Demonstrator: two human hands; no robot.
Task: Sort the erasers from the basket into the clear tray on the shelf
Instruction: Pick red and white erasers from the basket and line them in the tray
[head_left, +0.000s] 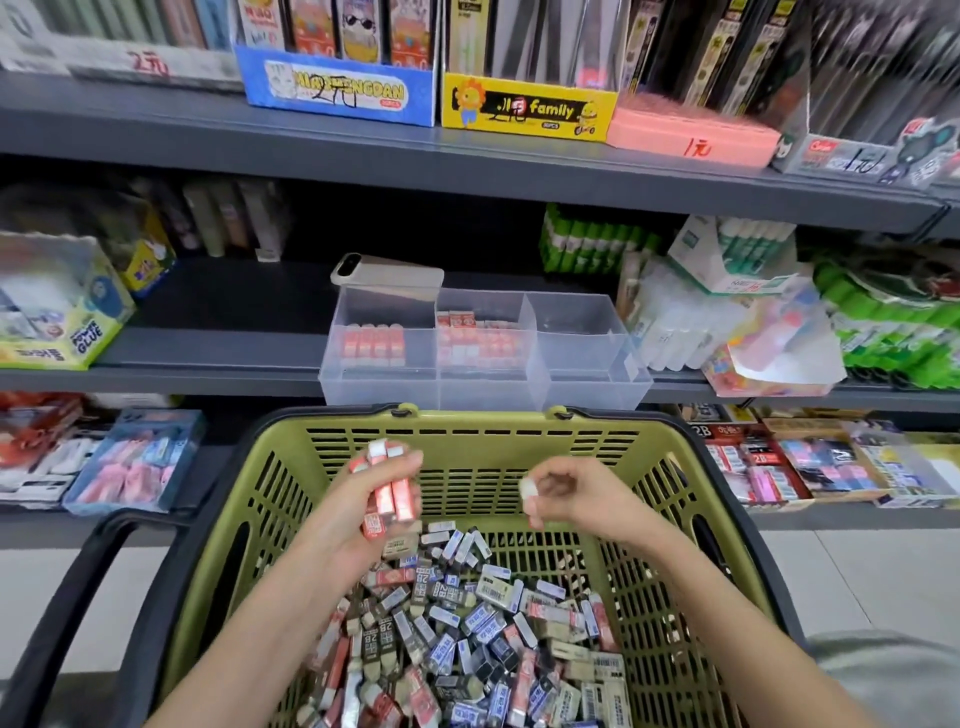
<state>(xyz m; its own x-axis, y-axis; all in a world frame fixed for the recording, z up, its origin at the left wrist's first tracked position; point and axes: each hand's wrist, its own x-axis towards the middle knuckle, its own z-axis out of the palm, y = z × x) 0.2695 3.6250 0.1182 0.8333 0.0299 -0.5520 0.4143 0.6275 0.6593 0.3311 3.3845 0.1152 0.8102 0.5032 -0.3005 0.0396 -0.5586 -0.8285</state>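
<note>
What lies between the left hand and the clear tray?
Head view: only the green basket's slotted far wall lies between left hand and clear tray.

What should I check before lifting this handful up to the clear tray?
1. Left hand grips a bundle of red erasers, fingers curled round them: ok.
2. Right hand pinches a single eraser; its sleeve colour is hidden: cannot tell.
3. Clear tray: left and middle compartments hold shelved red erasers, and the left one has room: ok.
4. Phone lies across the tray's back left rim and may hinder placing there: not ok.
5. Basket rim sits just in front of the tray, nothing between them: ok.
</note>
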